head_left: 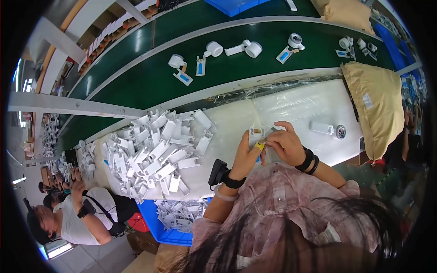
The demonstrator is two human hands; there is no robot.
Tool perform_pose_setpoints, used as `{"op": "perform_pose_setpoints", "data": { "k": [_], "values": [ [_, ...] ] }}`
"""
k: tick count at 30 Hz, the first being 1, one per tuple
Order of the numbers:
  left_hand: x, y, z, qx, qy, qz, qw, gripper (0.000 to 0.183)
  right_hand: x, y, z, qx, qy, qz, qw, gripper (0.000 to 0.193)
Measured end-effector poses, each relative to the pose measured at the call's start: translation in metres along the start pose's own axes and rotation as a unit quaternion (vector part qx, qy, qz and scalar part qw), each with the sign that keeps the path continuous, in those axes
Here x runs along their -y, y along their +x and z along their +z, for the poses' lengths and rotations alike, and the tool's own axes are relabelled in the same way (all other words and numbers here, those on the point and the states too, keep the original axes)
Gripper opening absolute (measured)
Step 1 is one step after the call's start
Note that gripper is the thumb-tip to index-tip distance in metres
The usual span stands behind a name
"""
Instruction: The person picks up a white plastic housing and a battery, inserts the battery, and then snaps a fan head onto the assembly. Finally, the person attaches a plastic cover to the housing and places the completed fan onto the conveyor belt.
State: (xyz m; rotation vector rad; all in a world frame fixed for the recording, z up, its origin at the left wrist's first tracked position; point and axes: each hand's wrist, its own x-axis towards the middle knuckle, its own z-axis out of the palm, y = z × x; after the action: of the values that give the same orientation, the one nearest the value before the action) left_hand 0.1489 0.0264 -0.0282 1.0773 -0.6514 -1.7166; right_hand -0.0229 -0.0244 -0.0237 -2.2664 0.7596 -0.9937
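Holding a white plastic part (257,132) over the pale table (302,107), the left hand (246,157) is in front of the person's pink shirt (282,195). The right hand (287,145) is bent just beside this part; whether it pinches something, I cannot tell. Leftward lies a big heap of similar white pieces (157,148).
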Motion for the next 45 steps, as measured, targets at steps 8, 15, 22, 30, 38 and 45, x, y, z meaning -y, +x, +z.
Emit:
{"op": "perform_pose_setpoints", "data": {
  "k": [8, 15, 22, 30, 38, 45],
  "values": [
    [-0.001, 0.003, 0.006, -0.002, 0.102, 0.065, 0.993, 0.037, -0.006, 0.003, -0.004, -0.025, -0.030, -0.017, 0.999, 0.020],
    [0.001, 0.002, 0.010, 0.004, 0.115, 0.057, 0.992, 0.037, -0.002, 0.006, -0.009, -0.057, -0.048, -0.024, 0.997, 0.021],
    [0.002, -0.002, 0.015, 0.007, 0.107, 0.064, 0.992, 0.037, 0.002, 0.003, -0.008, -0.066, -0.049, -0.023, 0.996, 0.021],
    [0.009, -0.002, 0.015, 0.009, 0.117, 0.097, 0.988, 0.034, 0.003, 0.000, -0.008, -0.072, -0.049, -0.022, 0.996, 0.021],
    [0.009, -0.004, 0.014, 0.003, 0.130, 0.124, 0.984, 0.034, 0.000, -0.001, -0.007, -0.062, -0.041, -0.024, 0.997, 0.023],
    [0.010, -0.005, 0.009, 0.011, 0.162, 0.155, 0.975, 0.036, 0.000, 0.000, -0.008, -0.060, -0.022, -0.002, 0.998, 0.024]
  ]
}}
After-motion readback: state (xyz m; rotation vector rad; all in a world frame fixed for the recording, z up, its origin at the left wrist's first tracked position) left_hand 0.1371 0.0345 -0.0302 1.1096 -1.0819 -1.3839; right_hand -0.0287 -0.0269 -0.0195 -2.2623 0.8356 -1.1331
